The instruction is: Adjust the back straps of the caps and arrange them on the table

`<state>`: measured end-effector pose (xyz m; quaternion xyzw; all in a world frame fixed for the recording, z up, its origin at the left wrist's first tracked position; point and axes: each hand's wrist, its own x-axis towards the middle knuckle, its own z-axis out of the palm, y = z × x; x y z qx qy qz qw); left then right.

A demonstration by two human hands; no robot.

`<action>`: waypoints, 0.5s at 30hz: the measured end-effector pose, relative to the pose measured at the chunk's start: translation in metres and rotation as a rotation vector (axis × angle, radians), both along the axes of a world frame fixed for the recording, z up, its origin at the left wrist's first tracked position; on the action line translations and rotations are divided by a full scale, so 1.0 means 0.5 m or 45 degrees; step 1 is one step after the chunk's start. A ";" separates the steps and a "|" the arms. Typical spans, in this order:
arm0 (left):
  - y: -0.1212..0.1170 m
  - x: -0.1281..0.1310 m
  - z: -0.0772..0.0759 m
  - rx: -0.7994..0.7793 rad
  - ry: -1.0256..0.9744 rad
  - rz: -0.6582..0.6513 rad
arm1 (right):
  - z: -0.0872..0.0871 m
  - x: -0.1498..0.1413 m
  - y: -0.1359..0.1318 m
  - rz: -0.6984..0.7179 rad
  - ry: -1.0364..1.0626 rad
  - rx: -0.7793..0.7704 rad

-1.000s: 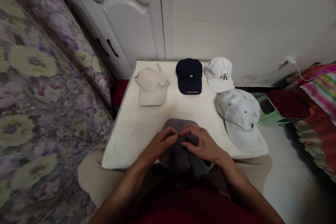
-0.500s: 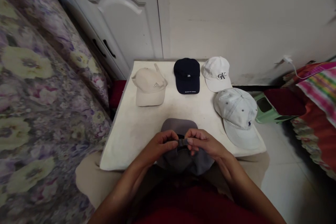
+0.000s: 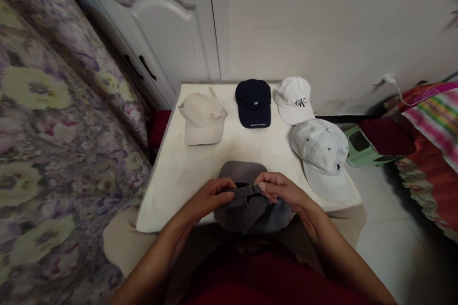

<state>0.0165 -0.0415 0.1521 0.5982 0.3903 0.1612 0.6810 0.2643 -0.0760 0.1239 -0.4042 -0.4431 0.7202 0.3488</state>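
Note:
A grey baseball cap (image 3: 246, 217) lies at the near edge of the table, its brim pointing away from me and its back opening facing up. Across that opening runs the cap's adjusting strap (image 3: 245, 191) with a small buckle. My left hand (image 3: 214, 195) pinches the strap's left end between thumb and finger. On the other side, my right hand (image 3: 281, 188) pinches the strap beside the buckle. Beyond them sit a beige cap (image 3: 203, 116), a navy cap (image 3: 253, 102), a white cap (image 3: 294, 100) and a pale denim cap (image 3: 322, 152) on the right.
The cream-covered table (image 3: 171, 190) stands against a white wall and a cabinet door (image 3: 164, 33). A floral curtain (image 3: 64, 128) hangs at the left. To the right are a green stool (image 3: 363, 152) and a bed with an orange cover (image 3: 425, 167).
My left hand has slid left along the strap and my right hand slightly right, so a longer stretch of strap shows between them. The other caps stay in place.

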 end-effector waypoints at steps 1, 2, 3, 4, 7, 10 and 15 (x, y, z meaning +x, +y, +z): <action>0.000 0.000 0.002 0.011 -0.007 0.004 | 0.001 0.000 0.001 0.028 -0.018 0.013; -0.001 0.002 0.004 0.025 -0.010 0.004 | 0.003 -0.001 0.002 0.056 -0.035 0.021; -0.001 0.004 0.008 0.045 -0.005 0.003 | 0.005 -0.001 0.002 0.081 -0.048 0.026; -0.001 0.008 0.011 0.066 0.008 0.003 | 0.007 -0.001 0.003 0.096 -0.058 0.030; 0.000 0.020 0.021 0.103 0.053 -0.011 | 0.014 -0.002 0.002 0.076 -0.080 0.034; -0.001 0.029 0.025 0.083 0.043 -0.058 | 0.020 -0.003 0.000 0.039 -0.112 0.049; -0.001 0.037 0.017 0.124 0.023 -0.130 | 0.029 0.001 -0.003 0.038 -0.175 0.103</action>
